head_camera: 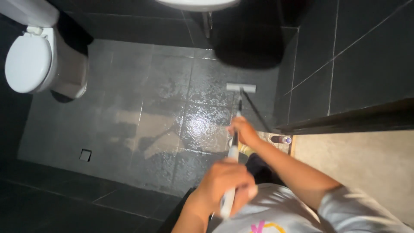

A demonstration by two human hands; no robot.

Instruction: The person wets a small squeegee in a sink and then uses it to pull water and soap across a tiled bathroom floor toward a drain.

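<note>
I hold a long-handled floor wiper with both hands. Its grey flat head [241, 87] rests on the wet dark floor tiles [164, 112] near the right wall. My right hand [243, 131] grips the pale handle [233, 152] partway down. Nearer my body, my left hand [224, 185] is closed around the handle's upper end, in front of my white shirt.
A white toilet [28, 60] stands at the far left with its lid down. The underside of a white basin [198, 4] shows at the top. A square floor drain [85, 155] is at the left. A small bottle [282, 139] lies by the dark door frame [345, 118].
</note>
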